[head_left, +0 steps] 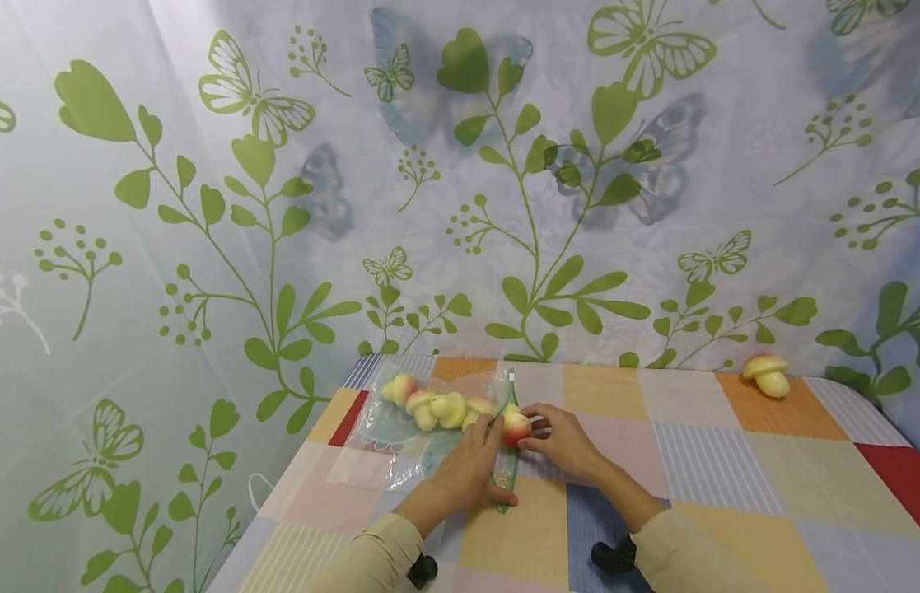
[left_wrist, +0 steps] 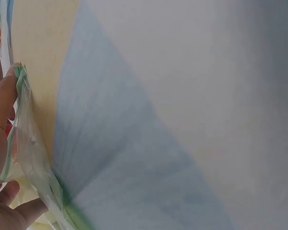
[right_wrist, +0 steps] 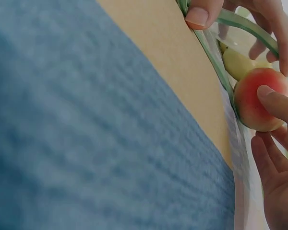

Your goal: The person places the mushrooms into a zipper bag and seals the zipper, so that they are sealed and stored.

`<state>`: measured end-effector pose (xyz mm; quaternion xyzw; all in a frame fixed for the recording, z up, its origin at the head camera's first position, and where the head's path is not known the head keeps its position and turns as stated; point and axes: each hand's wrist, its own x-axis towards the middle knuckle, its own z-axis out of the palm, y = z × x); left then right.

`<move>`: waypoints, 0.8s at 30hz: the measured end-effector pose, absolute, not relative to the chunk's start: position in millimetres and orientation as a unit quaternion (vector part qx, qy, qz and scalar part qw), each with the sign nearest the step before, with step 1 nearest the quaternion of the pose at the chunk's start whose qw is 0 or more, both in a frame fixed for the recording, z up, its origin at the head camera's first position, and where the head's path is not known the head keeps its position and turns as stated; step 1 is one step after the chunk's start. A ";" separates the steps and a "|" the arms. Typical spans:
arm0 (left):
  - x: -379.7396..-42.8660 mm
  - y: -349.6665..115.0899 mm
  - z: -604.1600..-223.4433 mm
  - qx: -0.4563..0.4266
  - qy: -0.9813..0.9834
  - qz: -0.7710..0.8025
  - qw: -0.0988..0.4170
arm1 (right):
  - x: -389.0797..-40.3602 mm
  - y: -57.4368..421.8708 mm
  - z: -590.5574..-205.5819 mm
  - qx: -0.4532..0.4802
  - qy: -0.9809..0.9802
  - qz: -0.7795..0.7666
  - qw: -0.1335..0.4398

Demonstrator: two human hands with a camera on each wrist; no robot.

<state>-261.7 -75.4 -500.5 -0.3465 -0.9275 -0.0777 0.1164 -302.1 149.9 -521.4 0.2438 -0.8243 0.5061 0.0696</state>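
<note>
A clear plastic zip bag (head_left: 371,465) with a green-edged mouth lies on the table, its mouth to the right. Several yellow toy mushrooms (head_left: 448,409) with reddish caps are inside it. My left hand (head_left: 467,468) holds the bag at its mouth, thumb on one green edge (right_wrist: 201,43) and fingers by the other, keeping the edges apart. Right at this mouth, my right hand (head_left: 567,446) pinches a toy mushroom (right_wrist: 260,98), thumb on its red cap and fingers beneath. The left wrist view catches only part of the left hand (left_wrist: 1,115) and the bag's edge.
Another toy mushroom (head_left: 767,376) sits alone at the back right of the table. A patchwork-patterned cloth (head_left: 615,486) covers the table. Behind it hangs a curtain (head_left: 430,206) with green leaves and butterflies. A white cord (head_left: 258,486) shows past the left edge.
</note>
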 end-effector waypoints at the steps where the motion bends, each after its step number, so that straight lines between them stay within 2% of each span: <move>1: -261.7 -75.5 -500.4 -0.346 -0.928 -0.077 0.116 | -302.6 149.1 -521.6 0.242 -0.824 0.508 0.069; 8: -261.0 -75.8 -500.0 -0.350 -0.925 -0.072 0.126 | -305.9 143.6 -523.7 0.240 -0.822 0.510 0.076; 24: -260.0 -75.4 -500.2 -0.346 -0.927 -0.070 0.127 | -309.9 137.7 -527.6 0.235 -0.821 0.518 0.034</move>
